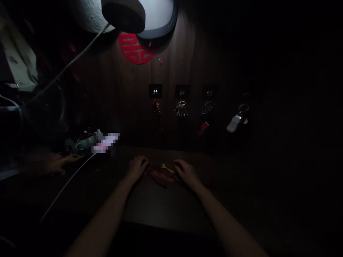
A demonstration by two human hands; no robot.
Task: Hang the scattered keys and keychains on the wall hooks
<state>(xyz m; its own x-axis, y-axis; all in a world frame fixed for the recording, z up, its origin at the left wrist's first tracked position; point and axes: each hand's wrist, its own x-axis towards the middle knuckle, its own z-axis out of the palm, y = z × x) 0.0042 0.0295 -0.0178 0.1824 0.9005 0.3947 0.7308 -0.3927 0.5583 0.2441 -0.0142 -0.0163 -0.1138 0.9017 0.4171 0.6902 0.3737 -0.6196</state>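
Note:
A small crumpled reddish thing (pixel 162 176), perhaps a cloth pouch, lies on the dark tabletop (pixel 158 210). Across its upper side runs a yellow cord or strip (pixel 167 167). My left hand (pixel 138 167) rests at its left end, fingers bent loosely, with nothing visible in them. At the right end is my right hand (pixel 186 173), its thumb and fingers apart and turned toward the reddish thing. Dim light hides whether the fingertips touch it.
A lit, blurred-out screen (pixel 105 142) with a white cable (pixel 68 182) stands at left. Near it is a blurred hand-like shape (pixel 57 165). Several key bunches (pixel 181 109) hang on the back panel, below a red paper cutout (pixel 136 50). A round dark lamp-like object (pixel 123 16) hangs above.

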